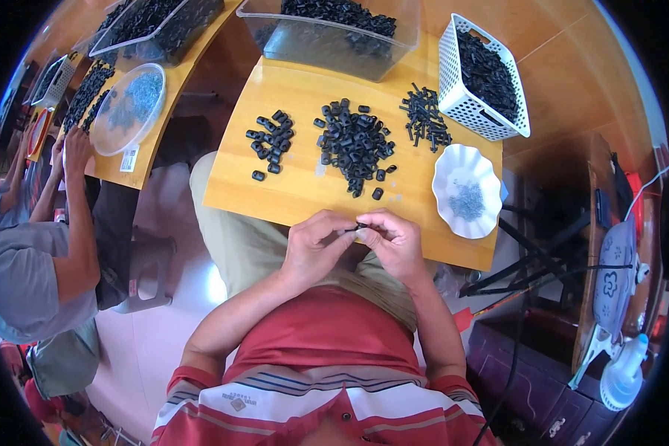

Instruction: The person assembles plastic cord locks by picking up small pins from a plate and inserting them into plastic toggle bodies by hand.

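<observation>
The left hand (312, 249) and the right hand (394, 245) pinch together a small black part (360, 226) above the table's (234, 178) near edge, which, mostly hidden by fingers, seems light, stiff plastic, best gripped at its ends.

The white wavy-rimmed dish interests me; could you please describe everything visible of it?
The white dish is shallow and oblong, with a wavy, scalloped rim and a smooth look, perhaps plastic or ceramic. It rests upright on the table, near the right edge, nearer than the perforated basket. Small, clear bluish pieces lie inside, toward its near end; thin black parts lie close by.
</observation>
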Demonstrator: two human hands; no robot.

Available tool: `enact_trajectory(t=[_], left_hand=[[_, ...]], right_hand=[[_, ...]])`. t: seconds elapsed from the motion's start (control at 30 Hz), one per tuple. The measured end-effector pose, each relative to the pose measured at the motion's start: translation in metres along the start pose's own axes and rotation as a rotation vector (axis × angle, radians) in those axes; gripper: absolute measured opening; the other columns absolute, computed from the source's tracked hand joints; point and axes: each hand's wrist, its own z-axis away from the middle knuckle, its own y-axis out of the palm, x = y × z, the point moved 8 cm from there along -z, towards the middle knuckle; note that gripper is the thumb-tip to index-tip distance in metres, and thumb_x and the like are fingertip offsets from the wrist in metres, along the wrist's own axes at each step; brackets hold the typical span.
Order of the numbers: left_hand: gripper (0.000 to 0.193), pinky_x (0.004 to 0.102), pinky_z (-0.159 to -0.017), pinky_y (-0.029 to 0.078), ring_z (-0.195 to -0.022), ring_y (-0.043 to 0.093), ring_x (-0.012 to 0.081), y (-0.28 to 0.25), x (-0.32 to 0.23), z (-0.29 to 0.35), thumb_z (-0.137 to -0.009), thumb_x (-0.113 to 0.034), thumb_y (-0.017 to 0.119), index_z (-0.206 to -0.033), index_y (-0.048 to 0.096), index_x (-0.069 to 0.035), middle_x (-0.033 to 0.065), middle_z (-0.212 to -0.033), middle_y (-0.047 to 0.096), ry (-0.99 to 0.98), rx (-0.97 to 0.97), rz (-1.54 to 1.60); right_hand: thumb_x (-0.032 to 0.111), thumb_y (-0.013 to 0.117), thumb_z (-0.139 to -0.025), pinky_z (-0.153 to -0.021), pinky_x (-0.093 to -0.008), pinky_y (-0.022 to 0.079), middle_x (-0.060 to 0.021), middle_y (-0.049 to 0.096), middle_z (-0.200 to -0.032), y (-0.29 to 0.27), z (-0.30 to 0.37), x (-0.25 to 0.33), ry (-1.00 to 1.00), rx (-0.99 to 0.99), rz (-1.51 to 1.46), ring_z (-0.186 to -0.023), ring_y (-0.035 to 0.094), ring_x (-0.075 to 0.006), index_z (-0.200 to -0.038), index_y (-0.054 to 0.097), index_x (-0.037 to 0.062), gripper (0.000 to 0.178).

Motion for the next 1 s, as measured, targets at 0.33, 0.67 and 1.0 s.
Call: enact_trajectory(t=[0.33, 0.67, 1.0], left_hand=[[0.017, 0.03, -0.07, 0.056, -0.081, 0.071, 0.0221, -0.007, -0.01, 0.0, -0.082, 0.002, 0.076, -0.097, 0.072, -0.002, 0.0116, -0.095, 0.072, 0.058, -0.027, -0.058], [0.025, 0.0263, -0.074, 0.057, -0.081, 0.07, 0.0119, -0.003, 0.003, 0.008, -0.085, 0.0, 0.077, -0.106, 0.065, 0.002, 0.009, -0.089, 0.073, -0.076, 0.01, -0.034], [0.026, 0.0266, -0.075, 0.058, -0.085, 0.071, 0.0118, -0.004, 0.0, 0.008, -0.084, 0.0, 0.077, -0.107, 0.065, 0.001, 0.0081, -0.091, 0.074, -0.051, 0.019, -0.022]], right_hand=[[0.0, 0.074, -0.088, -0.077, -0.0247, 0.054, -0.0095, 0.067, -0.101, -0.001, -0.003, 0.003, -0.068, -0.063, -0.032, -0.087, 0.065, -0.0128, -0.103, 0.069, -0.0058, 0.016], [0.003, 0.077, -0.084, -0.074, -0.027, 0.054, -0.0101, 0.07, -0.094, -0.002, -0.001, 0.024, -0.225, -0.02, 0.128, -0.083, 0.068, -0.0163, -0.099, 0.071, -0.0025, 0.017], [0.007, 0.08, -0.082, -0.072, -0.0263, 0.054, -0.0101, 0.069, -0.095, -0.001, 0.003, 0.044, -0.334, 0.007, 0.293, -0.082, 0.067, -0.0166, -0.096, 0.071, -0.0029, 0.019]])
